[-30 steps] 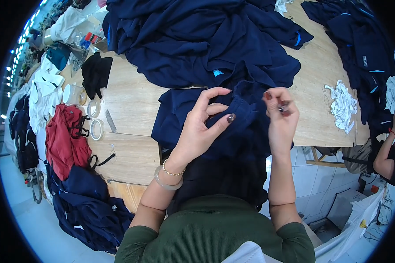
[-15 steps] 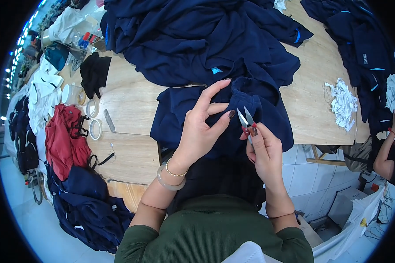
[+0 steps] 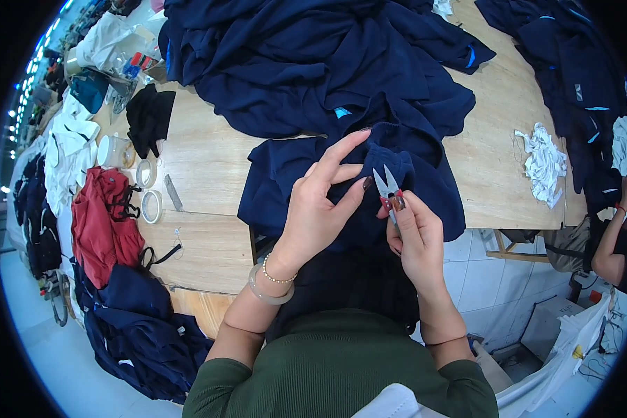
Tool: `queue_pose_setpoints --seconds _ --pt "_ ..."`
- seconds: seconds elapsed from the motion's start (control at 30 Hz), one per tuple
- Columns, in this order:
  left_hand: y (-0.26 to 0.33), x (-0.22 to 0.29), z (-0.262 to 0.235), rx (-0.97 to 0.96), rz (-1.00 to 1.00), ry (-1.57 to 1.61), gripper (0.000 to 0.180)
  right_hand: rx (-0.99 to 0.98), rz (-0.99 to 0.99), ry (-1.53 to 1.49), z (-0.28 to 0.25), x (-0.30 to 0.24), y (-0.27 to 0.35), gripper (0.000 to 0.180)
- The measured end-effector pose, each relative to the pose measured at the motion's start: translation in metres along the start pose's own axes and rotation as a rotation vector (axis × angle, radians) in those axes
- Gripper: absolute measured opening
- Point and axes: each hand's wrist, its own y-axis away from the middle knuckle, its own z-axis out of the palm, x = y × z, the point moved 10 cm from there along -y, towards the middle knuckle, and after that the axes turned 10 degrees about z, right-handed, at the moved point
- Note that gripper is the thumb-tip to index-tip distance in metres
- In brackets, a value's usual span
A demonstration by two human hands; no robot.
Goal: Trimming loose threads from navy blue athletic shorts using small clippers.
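A navy garment (image 3: 435, 188) lies at the table's near edge, its gathered, stitched band turned up in front of me. My left hand (image 3: 324, 191) grips this band; the index fingertip rests at its upper edge, the thumb lies lower down, and other fingertips are partly hidden by cloth. In my right hand (image 3: 418, 233) is a pair of small thread snips (image 3: 386, 184) with red on the grip. Their pointed blades are spread apart and point away from me, close over the band. No thread can be made out between them.
A large navy garment heap (image 3: 279, 63) covers the far table. White scraps (image 3: 543, 164) and more navy clothes (image 3: 571, 76) lie right. Tape rolls (image 3: 151, 206), a red garment (image 3: 104, 223) and a black cloth (image 3: 150, 118) are left. Another person's arm (image 3: 609, 240) shows far right.
The snips and my right hand have shifted slightly left and away from me, nearer the band. My left hand has hardly moved.
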Motion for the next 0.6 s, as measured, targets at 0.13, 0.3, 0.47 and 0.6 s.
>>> queue_pose_setpoints --seconds 0.13,0.3,0.47,0.6 --pt "0.0024 -0.007 -0.0002 0.022 -0.076 0.063 0.06 0.022 -0.021 0.065 -0.0018 -0.0002 -0.0005 0.031" --pt "0.0017 -0.0041 -0.0022 -0.008 -0.103 0.015 0.059 0.018 -0.022 0.071 -0.001 -0.0009 -0.0017 0.031" --pt "0.001 -0.0007 -0.0025 -0.029 -0.074 -0.028 0.056 0.016 -0.015 0.059 0.0001 -0.0005 -0.0025 0.03" --pt "0.0015 -0.0016 0.0007 -0.073 -0.152 -0.03 0.057 0.003 -0.066 -0.004 0.0014 -0.0055 -0.0029 0.031"
